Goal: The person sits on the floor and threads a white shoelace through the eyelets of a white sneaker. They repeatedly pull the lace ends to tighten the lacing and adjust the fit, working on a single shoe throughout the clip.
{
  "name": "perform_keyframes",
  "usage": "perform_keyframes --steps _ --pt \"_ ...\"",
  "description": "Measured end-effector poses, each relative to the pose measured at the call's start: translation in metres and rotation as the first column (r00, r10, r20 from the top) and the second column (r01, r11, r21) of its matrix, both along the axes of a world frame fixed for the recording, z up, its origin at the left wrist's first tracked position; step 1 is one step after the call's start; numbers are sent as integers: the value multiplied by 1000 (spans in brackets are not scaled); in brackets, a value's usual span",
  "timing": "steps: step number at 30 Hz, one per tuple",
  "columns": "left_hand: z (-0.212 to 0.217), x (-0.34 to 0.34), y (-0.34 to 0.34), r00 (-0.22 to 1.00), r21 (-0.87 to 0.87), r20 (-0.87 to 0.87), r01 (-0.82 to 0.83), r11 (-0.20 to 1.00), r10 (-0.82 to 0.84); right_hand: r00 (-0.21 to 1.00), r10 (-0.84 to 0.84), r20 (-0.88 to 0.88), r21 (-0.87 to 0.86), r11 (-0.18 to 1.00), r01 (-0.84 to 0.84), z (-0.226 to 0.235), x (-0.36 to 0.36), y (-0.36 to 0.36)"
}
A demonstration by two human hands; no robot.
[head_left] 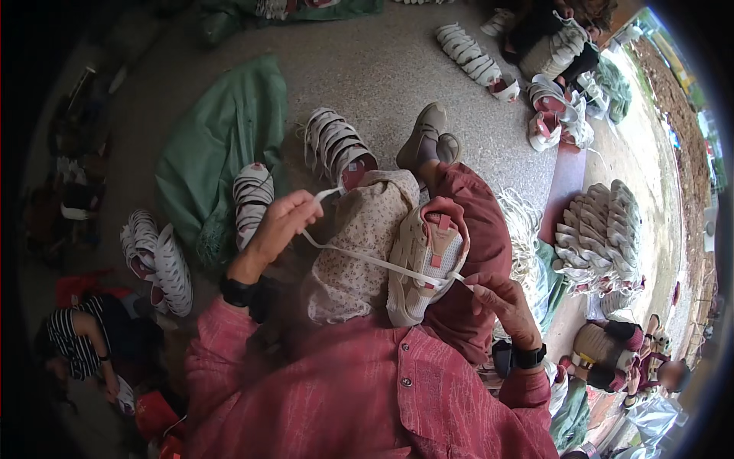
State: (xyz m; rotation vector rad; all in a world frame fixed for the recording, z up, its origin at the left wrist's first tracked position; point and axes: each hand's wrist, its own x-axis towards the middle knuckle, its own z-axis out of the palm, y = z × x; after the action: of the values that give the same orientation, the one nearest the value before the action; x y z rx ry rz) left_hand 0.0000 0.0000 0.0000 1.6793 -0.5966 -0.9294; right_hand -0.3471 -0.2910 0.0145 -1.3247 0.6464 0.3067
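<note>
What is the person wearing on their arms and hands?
Both arms wear loose, rumpled red-pink sleeves of a buttoned shirt, pushed up short of the wrists. Each wrist carries a black band like a watch strap: one below the left hand, one below the right hand. The hands themselves are bare, with no gloves. I cannot make out any rings.

Stacked white shoes [600,229] and green sack [222,145] on floor [397,69].

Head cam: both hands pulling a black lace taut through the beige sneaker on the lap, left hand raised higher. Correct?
Not quite: the head view shows the lace is white, not black. The rest holds: the left hand is raised higher, the right hand grips the other end, and the lace runs taut through the beige sneaker on the lap.
</note>
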Motion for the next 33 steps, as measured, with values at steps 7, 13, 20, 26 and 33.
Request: perform_keyframes --steps 7,13,20,26,33 --pt "1 -95 -70 885 33 241 404 914 -399 996 37 84 67 997 -43 15 47 49" --pt "-21 -99 -69 801 -122 487 457 881 -348 995 54 82 193 979 -69 20 49 52" --pt "-9 -99 -56 893 -83 85 449 890 -443 996 21 90 344 938 -51 20 46 48" --pt "-14 -94 -57 850 -124 367 447 886 -377 994 34 101 407 911 -73 25 48 46" --pt "-15 -107 -62 791 -33 459 471 882 -405 987 -13 160 536 841 -75 19 43 45"
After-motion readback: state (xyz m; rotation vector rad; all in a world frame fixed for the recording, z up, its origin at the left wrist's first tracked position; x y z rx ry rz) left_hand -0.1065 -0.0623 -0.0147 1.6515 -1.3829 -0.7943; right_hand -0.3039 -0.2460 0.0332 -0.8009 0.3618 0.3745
